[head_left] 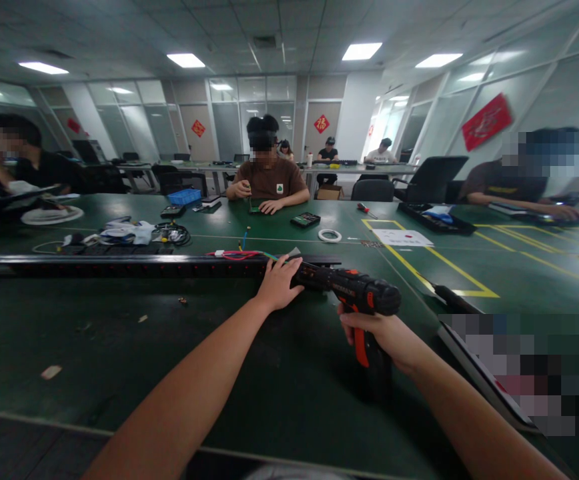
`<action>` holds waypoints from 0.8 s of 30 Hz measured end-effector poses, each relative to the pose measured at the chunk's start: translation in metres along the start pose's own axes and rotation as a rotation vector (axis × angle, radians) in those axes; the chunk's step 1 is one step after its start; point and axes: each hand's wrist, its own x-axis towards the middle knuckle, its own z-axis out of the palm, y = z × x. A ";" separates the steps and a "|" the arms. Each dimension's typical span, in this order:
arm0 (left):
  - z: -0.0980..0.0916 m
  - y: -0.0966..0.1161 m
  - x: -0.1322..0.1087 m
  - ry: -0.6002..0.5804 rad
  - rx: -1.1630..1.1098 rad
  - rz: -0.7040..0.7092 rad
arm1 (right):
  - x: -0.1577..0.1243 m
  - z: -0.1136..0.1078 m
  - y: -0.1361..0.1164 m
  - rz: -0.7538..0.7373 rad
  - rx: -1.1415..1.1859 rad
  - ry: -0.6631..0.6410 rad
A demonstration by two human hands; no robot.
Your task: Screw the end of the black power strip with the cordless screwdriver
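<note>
My right hand is wrapped round the grip of a black and orange electric screwdriver, whose nose points left toward a long black power strip lying across the green table. My left hand rests on the right end of that strip, fingers curled over it beside the tool's tip. Red, green and blue wires lie just behind the strip near my left hand.
A person sits across the table with small parts, a white tape roll and a blue bin nearby. Other people work at left and right. Yellow floor-style lines mark the table's right side. A tablet-like device lies at right.
</note>
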 end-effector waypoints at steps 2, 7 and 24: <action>0.001 -0.001 0.000 0.005 0.003 0.004 | 0.000 0.000 0.001 0.000 -0.004 -0.002; 0.002 -0.002 0.000 0.006 0.008 0.003 | 0.003 -0.002 0.005 -0.006 -0.016 0.004; 0.003 -0.002 0.000 0.014 -0.002 0.007 | 0.003 -0.002 0.003 0.011 -0.002 0.009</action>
